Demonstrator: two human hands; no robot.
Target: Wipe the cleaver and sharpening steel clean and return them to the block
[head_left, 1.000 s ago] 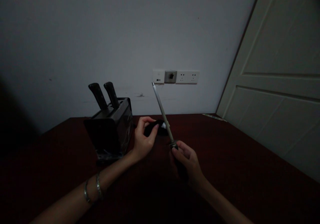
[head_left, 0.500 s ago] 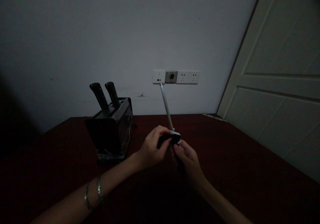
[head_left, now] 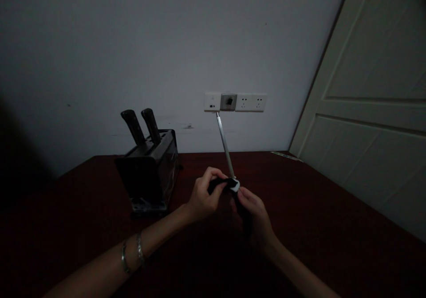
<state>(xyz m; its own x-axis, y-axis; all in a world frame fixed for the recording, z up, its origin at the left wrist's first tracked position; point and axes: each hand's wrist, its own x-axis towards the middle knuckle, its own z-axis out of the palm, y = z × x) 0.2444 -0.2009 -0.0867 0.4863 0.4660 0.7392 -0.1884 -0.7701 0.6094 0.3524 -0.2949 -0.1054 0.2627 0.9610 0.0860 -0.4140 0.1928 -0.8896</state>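
My right hand (head_left: pixel 254 216) is wrapped round the dark handle of a honing steel (head_left: pixel 225 146), whose thin metal rod points up and away toward the wall. My left hand (head_left: pixel 203 196) pinches a small dark object with a white end (head_left: pixel 229 184) and presses it against the base of the rod, just above my right fingers. Both hands hover over the dark red table (head_left: pixel 333 227). Two bracelets sit on my left wrist.
A black knife block (head_left: pixel 148 174) with two black knife handles (head_left: pixel 143 126) stands on the table to the left of my hands. Wall sockets (head_left: pixel 235 102) are on the white wall behind. A white door (head_left: pixel 372 111) stands at the right.
My left hand slid the small dark object down the rod from its middle to its base. The rod has tilted more upright and shifted slightly right.
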